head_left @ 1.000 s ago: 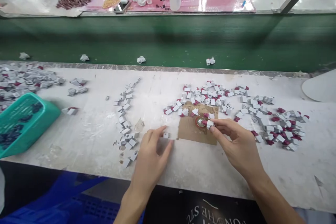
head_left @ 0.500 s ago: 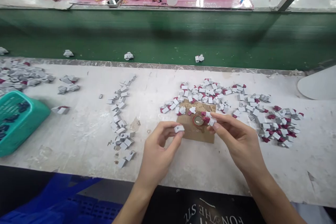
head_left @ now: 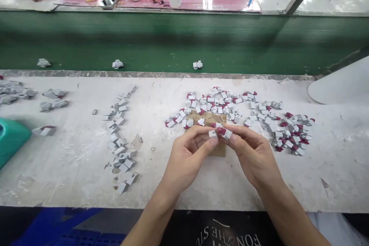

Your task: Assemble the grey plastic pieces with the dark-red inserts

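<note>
Between the thumb and fingers of my left hand (head_left: 188, 157) is a small grey block (head_left: 213, 134). My right hand (head_left: 253, 153) pinches a grey and dark red piece (head_left: 225, 132), close beside the grey block; whether the two touch is hard to tell. Both hands are over a brown cardboard piece (head_left: 217, 151), partly hidden by them. Behind the hands lies a pile of grey and dark red pieces (head_left: 220, 102), and another such pile (head_left: 296, 134) lies to the right. A row of grey pieces (head_left: 119, 142) runs along the left.
A green basket (head_left: 13, 138) stands at the left edge near more grey pieces (head_left: 14, 92). Beyond the table (head_left: 72, 161) is a green strip (head_left: 161, 38) carrying a few small pieces. A white round object (head_left: 343, 82) is at the right.
My left hand has moved right with its grey block, up to the piece in my right hand. The round object on the cardboard is now covered. The view has shifted to the right.
</note>
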Demonstrator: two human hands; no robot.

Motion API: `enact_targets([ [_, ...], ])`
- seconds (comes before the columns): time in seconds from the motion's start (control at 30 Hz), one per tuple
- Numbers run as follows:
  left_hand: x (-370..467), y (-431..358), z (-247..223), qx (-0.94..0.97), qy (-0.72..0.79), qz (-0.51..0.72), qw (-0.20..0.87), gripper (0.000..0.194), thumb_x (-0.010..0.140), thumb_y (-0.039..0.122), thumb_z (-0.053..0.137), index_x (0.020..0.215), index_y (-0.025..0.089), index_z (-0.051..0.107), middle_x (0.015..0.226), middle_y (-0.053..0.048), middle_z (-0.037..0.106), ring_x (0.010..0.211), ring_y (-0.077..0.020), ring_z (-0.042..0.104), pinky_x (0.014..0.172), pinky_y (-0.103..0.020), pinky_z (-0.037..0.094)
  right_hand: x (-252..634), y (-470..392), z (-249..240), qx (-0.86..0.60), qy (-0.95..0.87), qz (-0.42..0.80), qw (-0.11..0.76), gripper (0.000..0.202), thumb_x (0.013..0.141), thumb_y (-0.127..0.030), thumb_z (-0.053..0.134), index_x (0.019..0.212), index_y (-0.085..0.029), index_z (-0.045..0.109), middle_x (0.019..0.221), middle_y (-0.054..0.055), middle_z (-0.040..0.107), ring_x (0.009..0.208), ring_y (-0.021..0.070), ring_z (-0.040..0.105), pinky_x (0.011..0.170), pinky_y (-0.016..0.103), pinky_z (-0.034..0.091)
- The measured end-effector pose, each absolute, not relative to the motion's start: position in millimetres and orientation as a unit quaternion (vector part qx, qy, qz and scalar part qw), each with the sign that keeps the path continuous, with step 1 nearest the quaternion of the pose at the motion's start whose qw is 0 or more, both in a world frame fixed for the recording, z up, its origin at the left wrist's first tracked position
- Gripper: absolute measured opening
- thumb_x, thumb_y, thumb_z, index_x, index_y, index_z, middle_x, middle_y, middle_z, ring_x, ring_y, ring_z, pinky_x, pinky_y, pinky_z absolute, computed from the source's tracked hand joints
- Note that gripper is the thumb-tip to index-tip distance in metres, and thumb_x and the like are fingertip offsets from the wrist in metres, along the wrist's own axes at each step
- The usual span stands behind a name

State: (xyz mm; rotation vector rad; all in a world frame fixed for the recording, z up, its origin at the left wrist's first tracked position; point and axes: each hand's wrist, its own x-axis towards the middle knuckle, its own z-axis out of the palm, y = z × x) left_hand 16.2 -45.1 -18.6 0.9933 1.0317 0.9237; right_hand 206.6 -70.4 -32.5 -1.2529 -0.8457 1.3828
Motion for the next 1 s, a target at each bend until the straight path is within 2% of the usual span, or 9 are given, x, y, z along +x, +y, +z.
enact_targets([
  [0.17, 12.7, -44.3, -19.7, 0.469, 0.465, 0.395, 0.639, 0.017, 0.103, 0.037, 0.086, 0.116, 0.027, 0.089, 0.112, -0.007, 0.086, 0.102, -0.0247, 0.083, 0.091, -0.038, 0.07, 210.5, -68.0, -24.7, -0.528, -0.429, 0.545, 0.49, 0.018, 0.104, -0.047, 0.089, 0.116, -0.036, 0.096, 0.11, 0.005, 0.091, 0.103, 0.0275, 0.086, 0.089, 0.042, 0.074],
  [0.23, 9.6, -43.3, -18.5, 0.487, 0.465, 0.378, 0.636, 0.015, 0.104, 0.037, 0.086, 0.114, 0.028, 0.09, 0.109, -0.007, 0.085, 0.1, -0.0245, 0.081, 0.088, -0.038, 0.071, 215.1, -65.7, -19.4, -0.527, -0.463, 0.543, 0.461, 0.018, 0.105, -0.047, 0.088, 0.115, -0.035, 0.097, 0.1, 0.006, 0.088, 0.09, 0.0249, 0.082, 0.075, 0.038, 0.07],
  [0.3, 6.2, -41.9, -16.4, 0.503, 0.456, 0.362, 0.638, 0.012, 0.103, 0.035, 0.086, 0.113, 0.029, 0.091, 0.108, -0.007, 0.083, 0.099, -0.0246, 0.081, 0.087, -0.037, 0.071, 219.6, -63.8, -15.3, -0.513, -0.488, 0.55, 0.443, 0.018, 0.105, -0.047, 0.088, 0.114, -0.035, 0.097, 0.095, 0.006, 0.085, 0.084, 0.0233, 0.078, 0.07, 0.036, 0.066],
  [0.43, 1.7, -39.1, -9.0, 0.545, 0.458, 0.336, 0.617, 0.011, 0.104, 0.033, 0.084, 0.113, 0.03, 0.09, 0.109, -0.007, 0.083, 0.103, -0.027, 0.08, 0.088, -0.04, 0.069, 223.1, -63.5, -12.6, -0.496, -0.502, 0.55, 0.447, 0.018, 0.105, -0.048, 0.087, 0.113, -0.035, 0.097, 0.095, 0.006, 0.085, 0.088, 0.0243, 0.077, 0.074, 0.038, 0.067],
  [0.57, 4.4, -33.0, 2.0, 0.591, 0.469, 0.302, 0.583, 0.013, 0.105, 0.037, 0.08, 0.114, 0.032, 0.088, 0.101, -0.006, 0.081, 0.09, -0.0257, 0.076, 0.077, -0.04, 0.065, 221.1, -67.8, -15.3, -0.502, -0.47, 0.551, 0.474, 0.019, 0.106, -0.047, 0.086, 0.116, -0.034, 0.096, 0.095, 0.005, 0.085, 0.084, 0.0227, 0.08, 0.074, 0.037, 0.071],
  [0.7, 19.4, -2.4, 11.8, 0.636, 0.449, 0.264, 0.57, 0.019, 0.107, 0.039, 0.075, 0.123, 0.031, 0.083, 0.103, -0.005, 0.082, 0.089, -0.0245, 0.077, 0.078, -0.039, 0.064, 221.5, -72.7, -21.6, -0.512, -0.427, 0.544, 0.51, 0.028, 0.109, -0.043, 0.083, 0.136, -0.039, 0.088, 0.113, 0.004, 0.088, 0.102, 0.0242, 0.087, 0.094, 0.042, 0.076],
  [0.8, 44.2, 48.1, 14.5, 0.686, 0.476, 0.26, 0.485, 0.013, 0.105, 0.031, 0.074, 0.115, 0.026, 0.081, 0.097, -0.004, 0.079, 0.088, -0.0229, 0.074, 0.079, -0.037, 0.061, 226.0, -78.7, -27.5, -0.532, -0.39, 0.508, 0.554, 0.039, 0.11, -0.042, 0.083, 0.148, -0.04, 0.079, 0.12, 0.004, 0.088, 0.105, 0.0249, 0.089, 0.1, 0.046, 0.076],
  [0.93, 97.7, 133.8, 5.7, 0.706, 0.54, 0.235, 0.393, 0.012, 0.102, 0.014, 0.074, 0.113, 0.016, 0.078, 0.112, -0.012, 0.081, 0.104, -0.0256, 0.073, 0.095, -0.04, 0.058, 233.9, -92.9, -35.3, -0.585, -0.393, 0.439, 0.557, 0.02, 0.111, -0.045, 0.079, 0.125, -0.033, 0.086, 0.103, 0.005, 0.087, 0.088, 0.024, 0.088, 0.083, 0.039, 0.077],
  [1.0, 128.9, 171.8, -3.6, 0.708, 0.548, 0.225, 0.385, 0.015, 0.102, 0.011, 0.073, 0.116, 0.013, 0.077, 0.113, -0.014, 0.081, 0.107, -0.0266, 0.074, 0.101, -0.042, 0.056, 237.8, -100.2, -39.6, -0.599, -0.396, 0.428, 0.548, 0.021, 0.111, -0.048, 0.079, 0.113, -0.03, 0.089, 0.093, 0.005, 0.085, 0.081, 0.0238, 0.086, 0.075, 0.036, 0.075],
])
